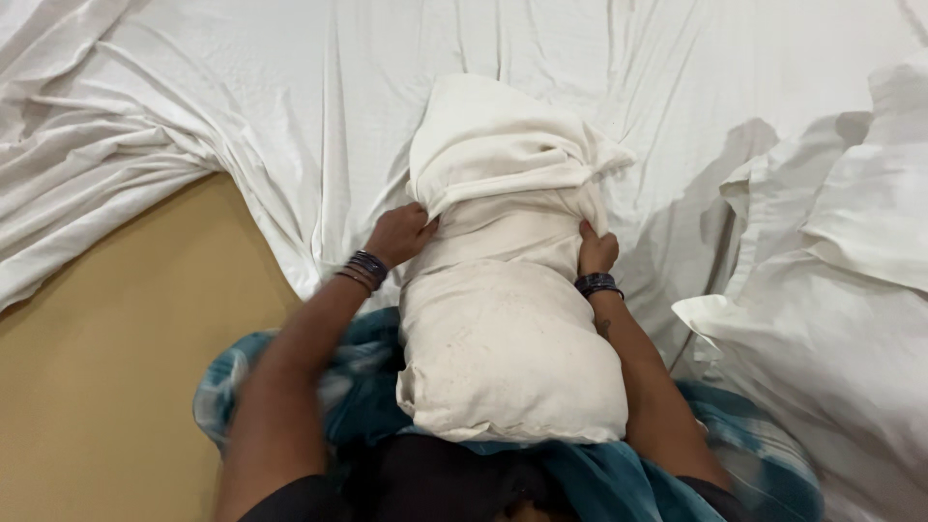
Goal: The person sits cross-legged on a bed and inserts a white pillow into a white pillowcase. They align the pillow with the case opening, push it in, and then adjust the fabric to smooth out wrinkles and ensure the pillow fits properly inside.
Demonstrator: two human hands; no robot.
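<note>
A cream pillow (507,353) stands on end against my lap, its near half bare and a little stained. A white pillowcase (498,145) covers its far half, bunched in folds. My left hand (399,235) grips the pillowcase's open edge on the left side. On the right side, my right hand (596,249) grips the same edge. Both wrists wear dark bangles. My forearms run along either side of the pillow.
A rumpled white sheet (242,87) spreads over the bed ahead and to the left. More white linen (851,290) is heaped at the right. A bare tan surface (106,377) shows at the lower left. Teal patterned cloth (599,478) lies across my lap.
</note>
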